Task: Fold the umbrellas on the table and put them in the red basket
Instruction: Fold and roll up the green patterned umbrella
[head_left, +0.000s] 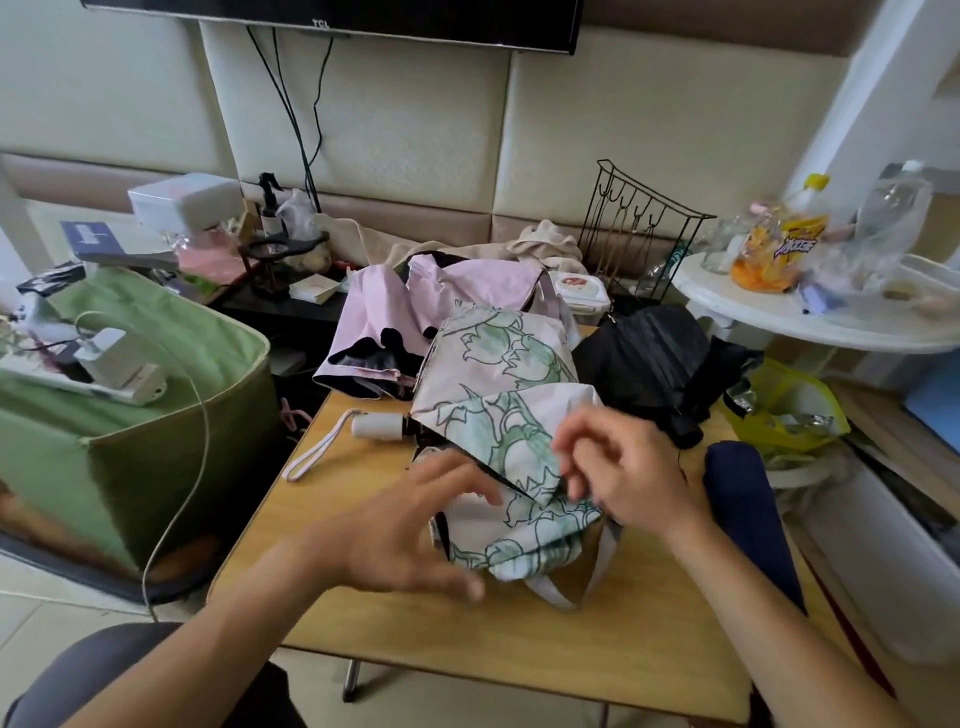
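Leaning over the wooden table (363, 613), the person works the floral umbrella (498, 395), its canopy loose so the panels can be gathered: the left hand (415, 530) spreads open against the fabric, while the right hand (618, 467) curls at a flap, though I cannot tell if it pinches. Pink umbrella (374, 312) and black umbrella (649, 353) wait behind; no red basket shows, and the TV (332, 15) reads TCL

Soft daylight, seemingly from the right, wide-angle bending at edges, motion blur throughout, faint shadows
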